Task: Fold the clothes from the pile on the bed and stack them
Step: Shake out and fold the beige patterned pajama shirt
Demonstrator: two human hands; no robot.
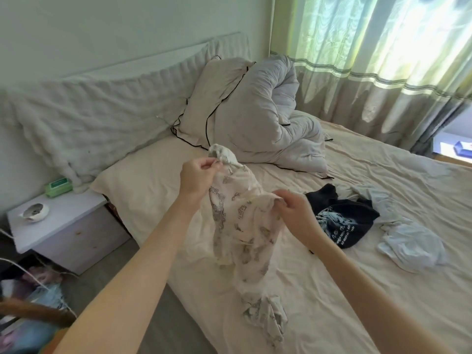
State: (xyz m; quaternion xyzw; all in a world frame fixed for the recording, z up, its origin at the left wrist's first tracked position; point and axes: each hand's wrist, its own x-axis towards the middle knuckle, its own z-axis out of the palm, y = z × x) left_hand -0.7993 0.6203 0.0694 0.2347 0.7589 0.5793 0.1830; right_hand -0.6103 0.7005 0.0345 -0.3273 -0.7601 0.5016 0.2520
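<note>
printed cream garment (240, 221) held up over bed (332, 290), lower end trailing on sheet | L hand (198, 176) pinching top edge, higher up | R hand (293, 210) pinching edge lower, to the right | black printed tee (344, 223) + pale blue garment (408, 238) crumpled on bed just right | pillows (217, 106) & duvet (275, 118) by headboard | nightstand (63, 226) left w/ green pack (58, 186)

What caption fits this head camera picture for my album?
Both hands, left hand and right hand, hold up a patterned cream garment over the bed.
</note>
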